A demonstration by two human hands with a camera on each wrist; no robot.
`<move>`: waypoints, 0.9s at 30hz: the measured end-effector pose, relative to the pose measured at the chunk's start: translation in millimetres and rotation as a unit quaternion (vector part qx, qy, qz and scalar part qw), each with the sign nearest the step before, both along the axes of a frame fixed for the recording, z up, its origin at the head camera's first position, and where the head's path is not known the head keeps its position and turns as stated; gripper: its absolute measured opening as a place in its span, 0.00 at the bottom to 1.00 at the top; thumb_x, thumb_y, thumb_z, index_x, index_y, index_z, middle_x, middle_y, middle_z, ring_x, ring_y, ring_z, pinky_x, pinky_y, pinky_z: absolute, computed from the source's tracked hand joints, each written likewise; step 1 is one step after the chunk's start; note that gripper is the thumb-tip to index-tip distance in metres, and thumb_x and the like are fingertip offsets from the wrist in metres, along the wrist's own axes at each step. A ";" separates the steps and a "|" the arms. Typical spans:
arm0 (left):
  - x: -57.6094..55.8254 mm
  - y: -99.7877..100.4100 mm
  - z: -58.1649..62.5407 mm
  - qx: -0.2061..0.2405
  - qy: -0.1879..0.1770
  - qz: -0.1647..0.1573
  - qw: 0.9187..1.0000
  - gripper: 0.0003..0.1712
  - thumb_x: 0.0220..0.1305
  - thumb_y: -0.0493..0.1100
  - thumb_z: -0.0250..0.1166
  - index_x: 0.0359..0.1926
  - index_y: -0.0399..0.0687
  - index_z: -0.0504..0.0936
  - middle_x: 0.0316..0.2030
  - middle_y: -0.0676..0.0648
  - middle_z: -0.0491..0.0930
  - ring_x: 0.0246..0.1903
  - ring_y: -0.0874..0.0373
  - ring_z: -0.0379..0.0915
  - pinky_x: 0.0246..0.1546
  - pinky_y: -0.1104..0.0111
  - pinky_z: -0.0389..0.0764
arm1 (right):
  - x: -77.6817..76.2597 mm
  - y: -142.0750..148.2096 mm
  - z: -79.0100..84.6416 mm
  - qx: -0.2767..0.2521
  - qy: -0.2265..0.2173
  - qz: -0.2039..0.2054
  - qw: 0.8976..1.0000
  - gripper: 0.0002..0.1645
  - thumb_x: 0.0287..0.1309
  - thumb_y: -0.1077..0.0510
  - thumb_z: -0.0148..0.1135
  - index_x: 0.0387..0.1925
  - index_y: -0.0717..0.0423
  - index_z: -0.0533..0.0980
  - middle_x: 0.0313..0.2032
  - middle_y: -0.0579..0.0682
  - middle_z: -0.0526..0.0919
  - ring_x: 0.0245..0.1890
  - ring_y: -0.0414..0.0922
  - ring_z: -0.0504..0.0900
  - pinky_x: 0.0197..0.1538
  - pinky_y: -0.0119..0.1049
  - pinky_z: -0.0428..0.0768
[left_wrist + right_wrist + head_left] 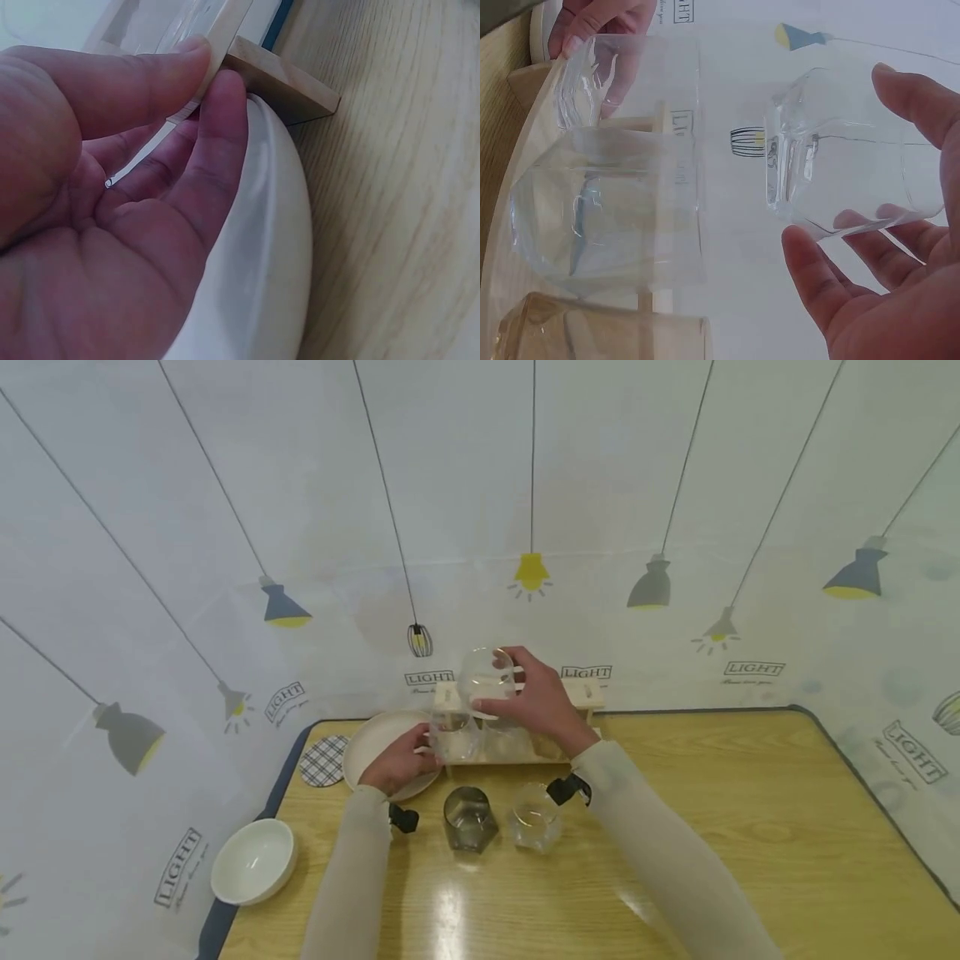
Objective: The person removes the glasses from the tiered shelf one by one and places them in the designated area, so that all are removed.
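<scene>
My right hand (536, 695) grips a clear, faceted drinking glass (483, 675) by its sides, raised above a small wooden rack (596, 693). In the right wrist view the thumb and fingers are spread round this glass (840, 150), its thick base pointing left. At the rack's left end, my left hand (401, 762) pinches the edge of its board (234, 19) between thumb and fingers. Along the rack stand a clear glass (577, 97) close to the left fingers, a second clear glass (607, 214) and an amber glass (607, 334).
In front of the rack, a smoky grey glass (470, 822) and a clear glass (535, 827) stand on the wooden table (750, 827). A pale plate (367, 743) lies under the left hand, beside a checked coaster (318, 764). A white bowl (253, 864) sits at the left edge.
</scene>
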State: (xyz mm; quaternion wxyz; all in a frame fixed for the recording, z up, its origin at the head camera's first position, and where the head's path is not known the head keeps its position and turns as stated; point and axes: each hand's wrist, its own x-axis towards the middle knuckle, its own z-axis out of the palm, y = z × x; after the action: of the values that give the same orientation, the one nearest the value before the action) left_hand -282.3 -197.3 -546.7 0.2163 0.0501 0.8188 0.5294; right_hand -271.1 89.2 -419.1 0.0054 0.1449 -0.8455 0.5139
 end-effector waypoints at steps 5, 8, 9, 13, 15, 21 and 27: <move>0.9 -0.6 -0.1 0.007 -0.003 -0.003 1.000 0.39 0.72 0.39 0.67 0.80 0.56 0.63 0.68 0.39 0.73 0.63 0.45 0.75 0.66 0.52 0.75 | 24.1 17.4 -2.2 -0.008 0.023 0.013 1.000 0.49 0.51 0.40 0.83 0.73 0.34 0.70 0.66 0.43 0.79 0.59 0.51 0.83 0.49 0.47 0.88; 2.0 -0.7 -0.8 0.000 -0.004 -0.003 1.000 0.39 0.73 0.40 0.67 0.80 0.57 0.63 0.68 0.40 0.73 0.62 0.46 0.75 0.65 0.54 0.76 | 38.4 28.8 -8.6 -0.017 0.034 0.022 0.999 0.49 0.52 0.43 0.83 0.73 0.37 0.70 0.67 0.46 0.79 0.52 0.51 0.85 0.43 0.43 0.86; 2.2 -0.7 -0.9 0.000 -0.004 -0.004 1.000 0.39 0.73 0.41 0.67 0.80 0.57 0.63 0.68 0.40 0.73 0.62 0.47 0.75 0.65 0.54 0.77 | 43.3 32.6 -10.7 -0.022 0.035 0.023 0.999 0.49 0.52 0.44 0.84 0.73 0.39 0.70 0.67 0.47 0.79 0.51 0.52 0.86 0.42 0.43 0.86; 1.5 -0.1 -0.4 0.001 0.003 -0.006 1.000 0.39 0.73 0.41 0.66 0.80 0.57 0.63 0.68 0.40 0.73 0.62 0.47 0.76 0.63 0.55 0.78 | 61.3 48.5 -19.4 -0.026 0.044 0.013 0.999 0.50 0.51 0.48 0.85 0.73 0.42 0.70 0.66 0.54 0.81 0.52 0.56 0.87 0.49 0.47 0.88; 1.1 0.2 -0.2 0.000 0.003 -0.007 1.000 0.39 0.72 0.41 0.66 0.80 0.57 0.63 0.68 0.40 0.74 0.62 0.47 0.76 0.63 0.55 0.79 | 71.2 56.3 -22.9 -0.021 0.043 0.003 0.999 0.50 0.50 0.48 0.85 0.73 0.41 0.71 0.64 0.55 0.81 0.55 0.57 0.86 0.54 0.49 0.88; 1.5 -0.2 -0.5 -0.008 -0.003 -0.001 1.000 0.39 0.72 0.40 0.67 0.80 0.58 0.63 0.68 0.40 0.74 0.63 0.46 0.75 0.66 0.53 0.77 | 97.7 80.7 -38.8 -0.006 0.058 -0.005 0.998 0.49 0.52 0.47 0.84 0.73 0.37 0.70 0.62 0.51 0.82 0.57 0.53 0.85 0.54 0.45 0.88; 0.6 -0.2 -1.2 -0.015 0.001 -0.001 1.000 0.39 0.71 0.41 0.68 0.79 0.58 0.64 0.68 0.40 0.74 0.64 0.45 0.75 0.69 0.49 0.75 | 122.1 100.8 -55.7 -0.002 0.063 -0.019 0.998 0.47 0.50 0.50 0.85 0.71 0.36 0.72 0.60 0.45 0.83 0.59 0.46 0.82 0.56 0.41 0.87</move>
State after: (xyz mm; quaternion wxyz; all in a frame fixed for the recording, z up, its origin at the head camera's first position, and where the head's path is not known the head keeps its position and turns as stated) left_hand -281.7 -197.6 -547.9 0.2166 0.0483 0.8269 0.5167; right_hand -149.1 190.0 -474.8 0.0689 0.1610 -0.8451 0.5050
